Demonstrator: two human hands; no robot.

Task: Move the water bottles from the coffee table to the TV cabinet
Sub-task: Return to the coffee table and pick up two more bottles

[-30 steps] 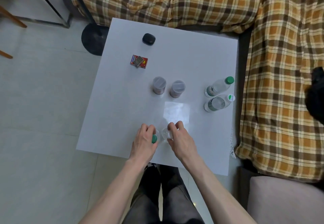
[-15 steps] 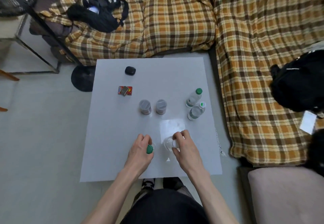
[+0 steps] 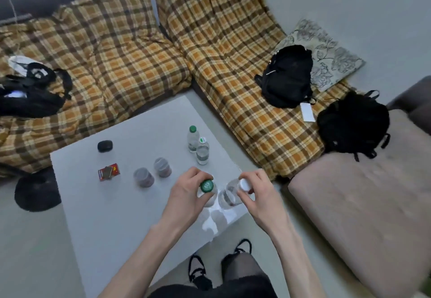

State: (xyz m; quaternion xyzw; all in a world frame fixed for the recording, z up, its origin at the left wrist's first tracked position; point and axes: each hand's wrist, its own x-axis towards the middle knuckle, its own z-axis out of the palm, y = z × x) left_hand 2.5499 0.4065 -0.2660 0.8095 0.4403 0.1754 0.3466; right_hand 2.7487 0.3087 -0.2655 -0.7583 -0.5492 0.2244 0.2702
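My left hand (image 3: 186, 192) grips a clear water bottle with a green cap (image 3: 207, 186), held above the white coffee table (image 3: 105, 216). My right hand (image 3: 256, 192) grips a second clear bottle with a white cap (image 3: 229, 196) right beside it. Both bottles are lifted near the table's front right corner. Two more water bottles stand on the table farther back: one with a green cap (image 3: 192, 139) and one with a white cap (image 3: 202, 150). The TV cabinet is not in view.
Two upturned clear cups (image 3: 143, 177) (image 3: 162, 167), a red packet (image 3: 109, 171) and a small black case (image 3: 105, 146) lie on the table. A plaid-covered corner sofa (image 3: 233, 64) wraps the far and right sides, with black bags (image 3: 288, 77) on it. A beige ottoman (image 3: 361, 199) stands at right.
Both hands have lifted their bottles off the table. My view has risen and turned right, so the table looks smaller and the sofa and ottoman have come into view.
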